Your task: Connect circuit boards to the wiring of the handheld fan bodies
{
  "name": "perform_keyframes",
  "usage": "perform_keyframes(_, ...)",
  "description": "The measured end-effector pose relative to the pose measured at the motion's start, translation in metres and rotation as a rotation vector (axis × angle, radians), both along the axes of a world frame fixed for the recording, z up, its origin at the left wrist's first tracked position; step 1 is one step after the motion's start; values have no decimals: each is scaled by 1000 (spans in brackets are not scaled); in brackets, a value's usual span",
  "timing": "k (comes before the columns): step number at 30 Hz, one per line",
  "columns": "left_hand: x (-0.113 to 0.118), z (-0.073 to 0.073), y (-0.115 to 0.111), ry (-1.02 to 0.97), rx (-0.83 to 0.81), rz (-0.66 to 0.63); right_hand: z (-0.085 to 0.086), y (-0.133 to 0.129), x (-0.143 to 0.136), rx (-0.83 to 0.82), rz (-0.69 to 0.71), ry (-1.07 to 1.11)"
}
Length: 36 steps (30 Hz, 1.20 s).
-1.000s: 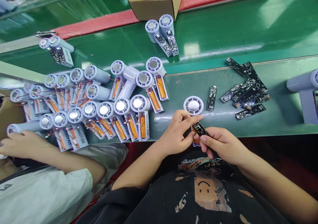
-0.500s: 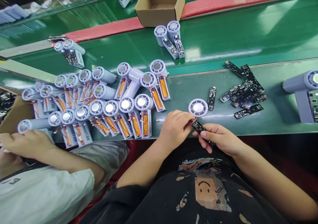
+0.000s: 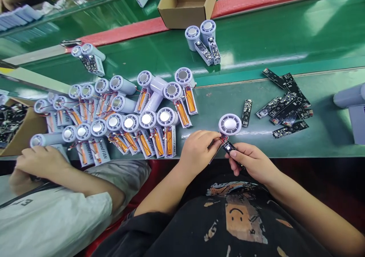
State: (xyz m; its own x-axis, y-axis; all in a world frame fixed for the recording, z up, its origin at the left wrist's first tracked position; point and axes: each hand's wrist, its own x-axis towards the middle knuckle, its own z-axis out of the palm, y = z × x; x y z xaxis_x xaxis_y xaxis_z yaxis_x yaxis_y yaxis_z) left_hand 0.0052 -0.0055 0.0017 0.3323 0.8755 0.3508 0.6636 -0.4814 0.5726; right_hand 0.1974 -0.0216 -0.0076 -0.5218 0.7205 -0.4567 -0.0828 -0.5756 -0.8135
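Note:
My right hand (image 3: 252, 160) grips a narrow black circuit board (image 3: 229, 147) between thumb and fingers, its upper end pointing at my left hand. My left hand (image 3: 201, 148) is closed, its thumb and forefinger pinching thin red wires (image 3: 224, 138) beside the board's end. Just beyond my fingers is a pale purple handheld fan (image 3: 229, 124), its round grille with a silver disc facing up. My left hand mostly hides the fan's handle. A loose circuit board (image 3: 246, 113) lies to the right of the fan.
A pile of circuit boards (image 3: 288, 105) lies to the right. Rows of open fans with orange batteries (image 3: 169, 141) fill the left. Two fans (image 3: 207, 30) stand near a cardboard box (image 3: 186, 15). A co-worker's arm (image 3: 54, 167) rests at the left edge, by another box (image 3: 32, 126).
The right hand's board has turned slightly, and red wires now show between it and my left fingertips. The co-worker's hands have shifted. The whole view has moved slightly.

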Motion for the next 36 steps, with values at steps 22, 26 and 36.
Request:
perform_keyframes(22, 6, -4, -2, 32, 22, -24, 7, 2, 0, 136, 206, -199)
perform_keyframes(26, 5, -8, -9, -5, 45, -1, 7, 1, 1, 163, 213, -199)
perform_keyframes(36, -12, 8, -4, 273, 154, -193, 3, -1, 6, 150, 218, -233)
